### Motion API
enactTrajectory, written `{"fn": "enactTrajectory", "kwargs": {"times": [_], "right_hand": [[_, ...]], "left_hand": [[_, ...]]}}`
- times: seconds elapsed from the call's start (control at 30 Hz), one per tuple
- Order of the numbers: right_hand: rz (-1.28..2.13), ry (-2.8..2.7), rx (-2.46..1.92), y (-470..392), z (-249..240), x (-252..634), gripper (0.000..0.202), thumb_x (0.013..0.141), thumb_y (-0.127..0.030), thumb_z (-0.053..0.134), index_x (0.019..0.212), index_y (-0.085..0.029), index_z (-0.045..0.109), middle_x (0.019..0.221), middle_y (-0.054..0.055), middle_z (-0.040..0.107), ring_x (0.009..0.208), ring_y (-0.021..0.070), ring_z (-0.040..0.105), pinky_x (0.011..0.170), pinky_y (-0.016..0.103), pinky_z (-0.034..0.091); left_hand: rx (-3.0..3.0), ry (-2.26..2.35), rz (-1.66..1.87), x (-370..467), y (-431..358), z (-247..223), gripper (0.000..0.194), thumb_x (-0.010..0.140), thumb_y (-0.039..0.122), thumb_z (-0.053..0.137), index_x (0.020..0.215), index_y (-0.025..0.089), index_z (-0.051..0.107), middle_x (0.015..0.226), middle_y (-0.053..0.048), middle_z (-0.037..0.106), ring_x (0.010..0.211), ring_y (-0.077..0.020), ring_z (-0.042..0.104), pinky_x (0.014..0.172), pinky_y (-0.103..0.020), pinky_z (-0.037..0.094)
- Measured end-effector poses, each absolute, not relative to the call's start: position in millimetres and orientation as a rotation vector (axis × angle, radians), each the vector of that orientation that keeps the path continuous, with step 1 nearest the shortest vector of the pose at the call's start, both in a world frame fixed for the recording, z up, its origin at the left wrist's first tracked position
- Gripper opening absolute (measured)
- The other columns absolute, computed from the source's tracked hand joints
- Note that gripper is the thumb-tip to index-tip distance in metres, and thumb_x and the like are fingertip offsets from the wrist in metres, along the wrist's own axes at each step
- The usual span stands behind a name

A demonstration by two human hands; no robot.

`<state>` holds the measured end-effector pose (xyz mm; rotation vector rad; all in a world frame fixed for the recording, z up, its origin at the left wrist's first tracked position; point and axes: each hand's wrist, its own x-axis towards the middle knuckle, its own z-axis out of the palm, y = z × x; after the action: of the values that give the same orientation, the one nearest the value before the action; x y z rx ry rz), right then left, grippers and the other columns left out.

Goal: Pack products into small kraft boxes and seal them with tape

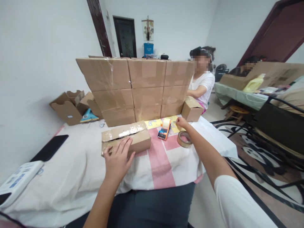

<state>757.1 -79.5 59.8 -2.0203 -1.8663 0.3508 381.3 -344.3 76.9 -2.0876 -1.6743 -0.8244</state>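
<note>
My left hand [119, 152] lies with fingers spread on the front of a long cardboard box [141, 141]. Shiny clear tape crosses the box's lid, and a dark gap shows along the lid's edge. My right hand [181, 122] is closed above a yellow patterned sheet [175, 127]; what its fingers hold, if anything, is too small to make out. Just below that wrist lies a brown tape roll [180, 143]. Between my hands stands an orange and blue tape dispenser [164, 129] with a roll of tape in it.
Behind rises a wall of stacked cardboard boxes [147, 74], with a smaller box [192, 110] at its right end. Open cartons [66, 109] stand at the left, near a black flat object [50, 148] and a white device [20, 182]. A person [204, 84] sits beyond the table.
</note>
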Motion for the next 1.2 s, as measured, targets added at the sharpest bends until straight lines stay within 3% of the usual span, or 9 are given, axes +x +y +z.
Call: {"fn": "enactTrajectory", "kwargs": {"times": [0.13, 0.3, 0.4, 0.5, 0.63, 0.93, 1.2], "right_hand": [[0.286, -1.681, -1.839, -109, 81, 746, 0.016, 0.085, -0.017, 0.061, 0.069, -0.016, 0.058, 0.076, 0.006, 0.067, 0.075, 0.0172, 0.059, 0.071, 0.029, 0.047], [0.335, -1.572, -1.436, -180, 88, 702, 0.009, 0.086, -0.025, 0.052, 0.087, -0.019, 0.058, 0.084, 0.007, 0.069, 0.072, 0.0168, 0.059, 0.067, 0.028, 0.046], [0.480, -1.509, -1.315, -218, 74, 659, 0.012, 0.083, -0.028, 0.055, 0.088, -0.020, 0.062, 0.076, 0.002, 0.066, 0.065, 0.0160, 0.058, 0.061, 0.027, 0.046], [0.605, -1.411, -1.403, -237, 58, 619, 0.007, 0.078, -0.020, 0.058, 0.081, -0.019, 0.064, 0.071, 0.002, 0.066, 0.066, 0.0180, 0.061, 0.065, 0.029, 0.048], [0.667, -1.437, -1.452, -244, 43, 589, 0.017, 0.078, -0.012, 0.055, 0.085, -0.020, 0.069, 0.083, 0.006, 0.073, 0.080, 0.0209, 0.067, 0.073, 0.031, 0.049], [0.756, -1.489, -1.273, -254, 34, 576, 0.015, 0.084, -0.016, 0.056, 0.086, -0.020, 0.070, 0.080, 0.004, 0.072, 0.071, 0.0175, 0.064, 0.066, 0.027, 0.046], [0.675, -1.657, -1.189, -268, 49, 576, 0.027, 0.083, -0.005, 0.048, 0.086, -0.020, 0.070, 0.086, 0.005, 0.071, 0.078, 0.0183, 0.063, 0.070, 0.028, 0.043]], "left_hand": [[-2.104, -1.660, -0.825, 371, -339, 80, 0.045, 0.095, 0.033, 0.054, 0.141, 0.030, 0.051, 0.141, -0.006, 0.062, 0.121, -0.0274, 0.061, 0.106, -0.050, 0.024], [-2.121, -1.627, -0.876, 358, -338, 82, 0.037, 0.095, 0.034, 0.056, 0.131, 0.033, 0.059, 0.135, -0.003, 0.067, 0.119, -0.0257, 0.063, 0.105, -0.046, 0.025], [-2.136, -1.622, -0.865, 357, -340, 83, 0.037, 0.094, 0.035, 0.057, 0.130, 0.034, 0.060, 0.134, -0.003, 0.067, 0.119, -0.0258, 0.063, 0.104, -0.045, 0.026], [-2.124, -1.616, -0.841, 358, -341, 83, 0.038, 0.093, 0.035, 0.058, 0.131, 0.033, 0.059, 0.134, -0.003, 0.067, 0.117, -0.0259, 0.064, 0.103, -0.045, 0.027], [-2.106, -1.584, -0.788, 359, -340, 83, 0.035, 0.095, 0.034, 0.057, 0.130, 0.031, 0.058, 0.133, -0.004, 0.068, 0.114, -0.0258, 0.065, 0.100, -0.044, 0.028], [-2.076, -1.604, -0.766, 358, -336, 76, 0.040, 0.092, 0.035, 0.062, 0.132, 0.031, 0.057, 0.134, -0.004, 0.067, 0.114, -0.0282, 0.063, 0.101, -0.046, 0.028], [-2.073, -1.647, -0.763, 361, -336, 77, 0.040, 0.091, 0.035, 0.063, 0.131, 0.032, 0.057, 0.134, -0.004, 0.067, 0.113, -0.0286, 0.062, 0.101, -0.047, 0.028]]}}
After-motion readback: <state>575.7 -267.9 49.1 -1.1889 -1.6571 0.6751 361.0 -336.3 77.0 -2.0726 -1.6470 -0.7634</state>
